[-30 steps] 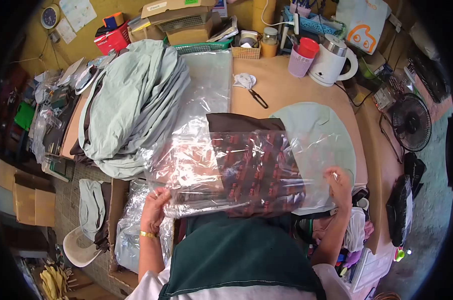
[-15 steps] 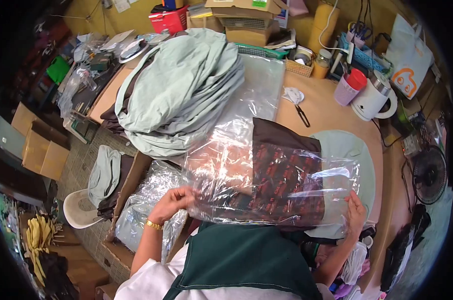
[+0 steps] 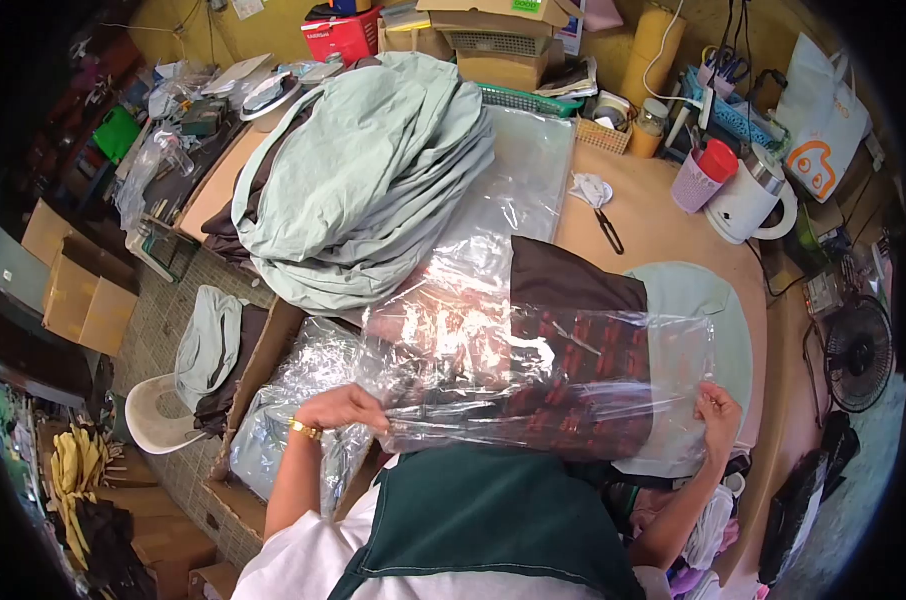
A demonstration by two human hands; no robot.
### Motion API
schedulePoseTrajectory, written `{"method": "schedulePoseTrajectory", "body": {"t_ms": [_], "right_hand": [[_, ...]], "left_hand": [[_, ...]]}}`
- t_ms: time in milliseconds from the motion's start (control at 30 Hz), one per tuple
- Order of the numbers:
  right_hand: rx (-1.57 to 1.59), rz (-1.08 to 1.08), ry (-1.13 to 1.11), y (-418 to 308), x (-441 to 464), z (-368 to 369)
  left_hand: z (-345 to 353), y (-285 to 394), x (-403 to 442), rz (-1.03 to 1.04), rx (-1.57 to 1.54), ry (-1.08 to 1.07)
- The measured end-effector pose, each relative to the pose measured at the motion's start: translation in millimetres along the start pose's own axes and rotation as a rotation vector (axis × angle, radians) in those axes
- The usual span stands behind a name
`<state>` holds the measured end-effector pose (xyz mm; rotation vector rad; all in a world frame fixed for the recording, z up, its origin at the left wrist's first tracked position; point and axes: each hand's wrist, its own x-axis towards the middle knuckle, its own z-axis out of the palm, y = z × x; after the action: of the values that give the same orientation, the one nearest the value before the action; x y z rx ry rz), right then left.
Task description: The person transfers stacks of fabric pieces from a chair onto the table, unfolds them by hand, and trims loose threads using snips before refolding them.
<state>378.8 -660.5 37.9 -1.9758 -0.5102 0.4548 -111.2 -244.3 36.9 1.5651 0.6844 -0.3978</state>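
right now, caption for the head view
Left hand and right hand hold a clear plastic bag over dark brown fabric, pale green cloth heaped beyond.

a tan tabletop (image 3: 663,232) carries heaped pale green cloth (image 3: 358,195), clear plastic sheeting (image 3: 528,165), a black tool (image 3: 609,232) and a white kettle (image 3: 743,207).
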Motion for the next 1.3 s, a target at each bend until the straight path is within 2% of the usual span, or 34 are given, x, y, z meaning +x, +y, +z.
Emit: {"method": "schedulePoseTrajectory", "body": {"t_ms": [33, 100, 167, 200, 233, 300, 333, 367, 400, 433, 467, 500, 567, 600, 667, 700, 767, 800, 833, 867, 933, 967, 1000, 1033, 1067, 1100, 1133, 1167, 1233, 1300], "right_hand": [[0.063, 0.024, 0.024, 3, -1, -1], [0.126, 0.050, 0.046, -1, -2, 3], [0.126, 0.066, -0.026, -11, -8, 17], [0.127, 0.067, -0.033, -16, -8, 18], [0.148, -0.007, -0.077, -22, -9, 19], [0.167, -0.079, -0.125, -31, -10, 18], [-0.094, -0.088, -0.122, -35, -7, 14], [-0.355, -0.098, -0.112, -37, -3, 10], [-0.356, -0.103, -0.108, -33, 0, 3], [-0.398, -0.281, -0.039, -26, 0, -8], [-0.440, -0.459, 0.030, -22, 1, -14], [-0.443, -0.461, 0.029, -40, -1, -10], [-0.373, -0.688, 0.287, -68, -6, -9], [-0.350, -0.761, 0.375, -76, -9, -9], [0.144, -0.604, 0.506, -77, -13, -12], [0.145, -0.603, 0.507, -70, -13, -20], [0.145, -0.343, 0.512, -48, -9, -41], [0.144, -0.340, 0.513, -48, -7, -37], [0.015, -0.291, 0.487, -50, 1, -30], [-0.112, -0.242, 0.459, -49, 8, -24], [-0.169, -0.245, 0.452, -36, 25, -8], [-0.222, -0.242, 0.444, -27, 34, 1], [-0.225, -0.237, 0.443, -16, 41, 9], [-0.373, -0.323, 0.402, -7, 47, 18], [-0.522, -0.410, 0.355, 0, 53, 21], [-0.524, -0.411, 0.347, -5, 54, 29], [-0.486, -0.362, 0.352, -14, 54, 41], [-0.448, -0.313, 0.354, -19, 54, 49], [-0.454, -0.343, 0.358, -14, 56, 46], [-0.454, -0.373, 0.354, -7, 62, 46]], "left_hand": [[-9, -12, -5, 0.002, -0.002, -0.004], [-27, -34, -15, 0.021, -0.155, 0.421], [-32, -41, -10, 0.153, -0.506, 0.704], [-30, -35, -11, 0.356, -0.722, 0.590], [-27, -26, -6, 0.357, -0.718, 0.597], [-12, -8, 10, 0.335, -0.602, 0.447], [-11, 2, 15, 0.266, -0.460, 0.363], [-14, 2, 18, 0.275, -0.461, 0.365], [-19, 1, 21, 0.346, -0.492, 0.478], [-23, -1, 24, 0.414, -0.523, 0.589], [-10, 33, 10, 0.536, -0.583, 0.711], [-2, 55, 0, 0.694, -0.615, 0.752], [4, 89, -31, 0.833, -0.573, 0.550], [-1, 91, -32, 0.832, -0.573, 0.550], [-13, 92, -38, 0.732, 0.132, 0.522], [-15, 91, -41, 0.732, 0.134, 0.522], [-17, 92, -44, 0.800, 0.034, 0.923], [-14, 102, -40, 0.890, -0.003, 1.109], [-6, 106, -35, 0.885, -0.004, 1.107], [1, 110, -31, 0.830, -0.312, 0.887], [4, 89, -21, 0.710, -0.342, 0.526], [1, 79, -19, 0.338, -0.239, 0.401], [-4, 69, -15, 0.215, -0.256, 0.446], [-11, 58, -8, 0.091, -0.270, 0.490], [-13, 47, 2, 0.279, -0.416, 0.622], [-16, 33, 13, 0.469, -0.564, 0.756], [-20, 17, 34, 0.655, -0.569, 1.040], [-28, 3, 35, 0.573, -0.537, 1.260], [-26, -1, 19, 0.523, -0.630, 1.249], [5, 34, 7, 0.353, -0.417, 0.986]]}}
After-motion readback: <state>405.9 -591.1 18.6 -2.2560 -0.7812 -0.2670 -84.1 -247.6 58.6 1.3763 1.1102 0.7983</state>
